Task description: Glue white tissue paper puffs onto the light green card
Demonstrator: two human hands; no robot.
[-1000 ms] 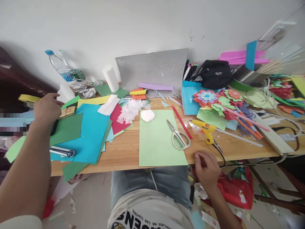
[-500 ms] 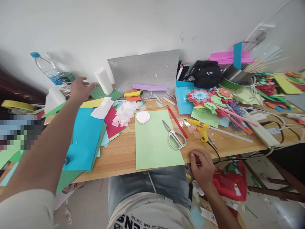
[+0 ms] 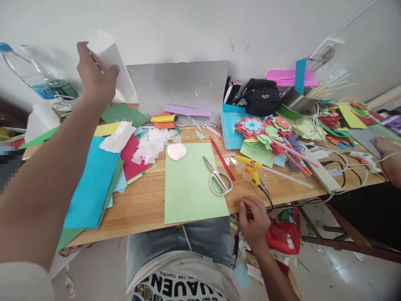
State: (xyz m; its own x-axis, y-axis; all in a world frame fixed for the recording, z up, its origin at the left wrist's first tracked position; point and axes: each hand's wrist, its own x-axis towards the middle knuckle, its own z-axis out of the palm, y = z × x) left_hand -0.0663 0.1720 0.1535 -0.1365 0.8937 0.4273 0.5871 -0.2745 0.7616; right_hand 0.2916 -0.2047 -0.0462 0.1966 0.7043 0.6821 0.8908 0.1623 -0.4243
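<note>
My left hand [image 3: 97, 77] is raised near the wall at the back left, thumb and fingers closed around the upper part of a white paper roll [image 3: 120, 71], which leans. By the front table edge my right hand [image 3: 255, 219] rests with its fingers curled; I see nothing in it. A light green sheet [image 3: 191, 188] lies in front of me. On it are a white rounded paper piece [image 3: 177, 151] and scissors [image 3: 219, 179] with pale handles. A yellow glue gun [image 3: 252, 167] lies beyond my right hand. White paper scraps [image 3: 153, 144] are heaped left of the sheet.
Blue card [image 3: 89, 179] lies under my left forearm, and plastic bottles [image 3: 44, 81] stand at the back left. A grey board [image 3: 178, 85] leans on the wall. Paper flowers [image 3: 255, 125] and a power strip [image 3: 326, 175] lie right. Another person's hand [image 3: 388, 152] is at the far right.
My left hand has moved up, taken hold of the white paper roll and raised it. My right hand stays at the table edge. The view has shifted right, bringing another person's hand into sight.
</note>
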